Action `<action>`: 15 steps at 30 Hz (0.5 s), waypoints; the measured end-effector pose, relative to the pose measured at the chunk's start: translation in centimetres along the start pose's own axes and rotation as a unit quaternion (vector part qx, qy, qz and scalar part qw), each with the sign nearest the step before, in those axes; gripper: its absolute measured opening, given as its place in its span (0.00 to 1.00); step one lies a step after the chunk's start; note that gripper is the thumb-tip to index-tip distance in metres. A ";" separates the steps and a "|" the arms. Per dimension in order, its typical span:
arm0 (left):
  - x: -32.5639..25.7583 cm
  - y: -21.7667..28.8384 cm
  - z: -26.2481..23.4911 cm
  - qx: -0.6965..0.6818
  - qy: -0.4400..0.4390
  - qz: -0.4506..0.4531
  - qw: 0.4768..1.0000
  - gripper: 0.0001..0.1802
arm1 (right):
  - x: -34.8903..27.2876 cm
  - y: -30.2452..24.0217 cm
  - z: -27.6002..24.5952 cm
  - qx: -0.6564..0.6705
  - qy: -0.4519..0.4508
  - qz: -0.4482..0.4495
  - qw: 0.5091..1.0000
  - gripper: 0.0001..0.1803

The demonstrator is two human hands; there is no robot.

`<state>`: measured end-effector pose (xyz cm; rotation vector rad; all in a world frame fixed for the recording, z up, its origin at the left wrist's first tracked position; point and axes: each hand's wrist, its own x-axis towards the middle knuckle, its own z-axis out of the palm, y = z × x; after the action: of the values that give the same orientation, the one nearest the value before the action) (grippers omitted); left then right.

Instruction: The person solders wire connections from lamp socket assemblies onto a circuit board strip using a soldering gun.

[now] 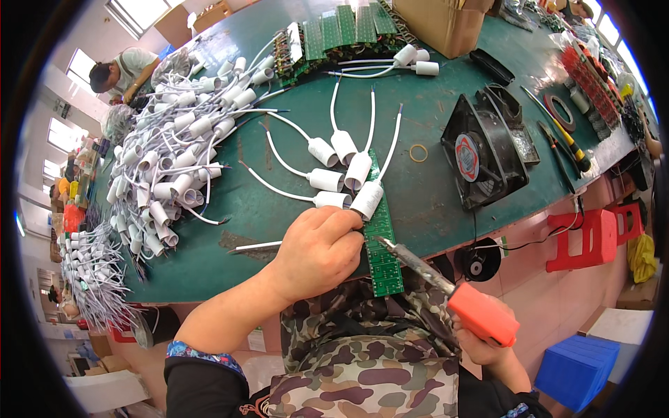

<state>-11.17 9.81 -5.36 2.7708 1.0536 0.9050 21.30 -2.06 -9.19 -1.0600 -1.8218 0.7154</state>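
Note:
A long green circuit board (381, 240) lies over the front edge of the green table (432, 202). Several white lamp sockets with white wires (341, 171) sit at its far end. My left hand (317, 249) is closed on the board's left edge, next to one socket (367, 199). My right hand (491, 348) grips the orange handle of a soldering iron (446, 285). Its metal tip rests on the board's right edge.
A big heap of white sockets with wires (174, 153) covers the table's left side. Green boards (341, 28) and a cardboard box (439, 24) stand at the back. A black fan (481, 157), tape roll (559, 113), screwdriver (568, 143), red stools (592, 237) and another person (122, 70) are around.

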 end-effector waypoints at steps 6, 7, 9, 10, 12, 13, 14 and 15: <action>0.0 0.0 0.0 0.004 -0.002 0.006 1.000 0.12 | -1.2 0.5 -0.4 0.068 0.008 0.074 0.995 0.15; 0.0 0.0 0.0 0.005 -0.002 0.007 1.000 0.12 | -1.2 0.8 -0.5 0.050 -0.009 0.039 0.998 0.26; 0.0 -0.1 0.0 0.005 -0.001 0.007 1.000 0.12 | -1.3 1.2 -0.7 0.033 -0.026 0.004 0.999 0.38; 0.0 -0.1 0.0 0.004 0.002 0.007 1.000 0.12 | -1.4 1.2 -0.8 0.033 -0.032 0.007 0.999 0.38; 0.0 -0.1 0.0 0.004 0.004 0.008 1.000 0.11 | -1.6 1.3 -0.8 0.033 -0.036 0.009 0.999 0.37; 0.0 -0.2 0.1 0.000 0.004 0.009 1.000 0.12 | -1.7 1.3 -0.8 0.043 -0.027 0.016 0.999 0.36; -0.1 -0.2 0.1 -0.004 0.004 0.010 1.000 0.12 | -1.8 1.3 -0.7 0.054 -0.018 0.024 0.998 0.35; -0.1 -0.2 0.1 -0.003 0.004 0.011 1.000 0.12 | -1.7 1.1 -0.8 0.054 -0.018 0.023 0.998 0.35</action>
<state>-11.28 9.97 -5.56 2.7813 1.0225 0.9195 22.79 -2.99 -10.41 -1.0271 -1.7723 0.8554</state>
